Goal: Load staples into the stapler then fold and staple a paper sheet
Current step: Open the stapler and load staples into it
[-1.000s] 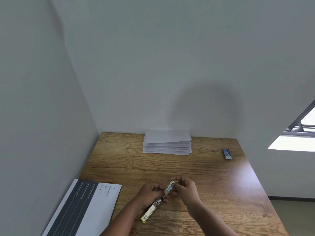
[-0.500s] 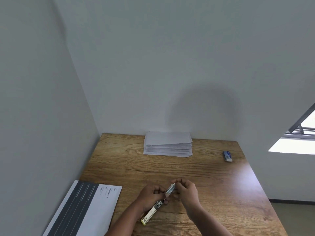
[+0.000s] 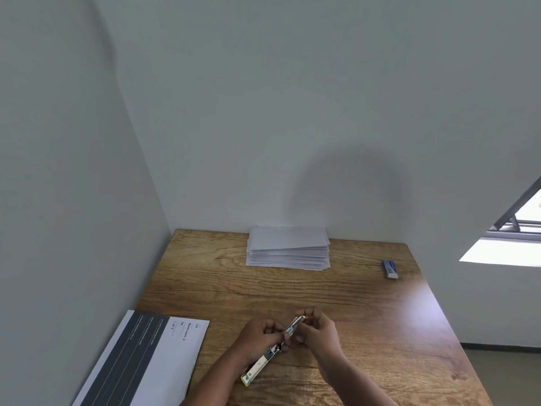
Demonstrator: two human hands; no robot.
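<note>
Stapler (image 3: 270,351) first: we see it opened out long and held low over the near middle of the wooden table (image 3: 366,306), its yellow-tipped end pointing back toward us and its metal end angled up and away. Our left hand (image 3: 260,336) has its fingers curled round the middle of it. Our right hand (image 3: 317,328) pinches at the raised metal end with bent fingers; whether staples are between them we cannot tell. Just left of the hands lies a printed sheet (image 3: 152,358) with a dark band. Against the far wall sits a stack of white paper (image 3: 288,249), and well to its right a small blue-and-white box (image 3: 390,269).
</note>
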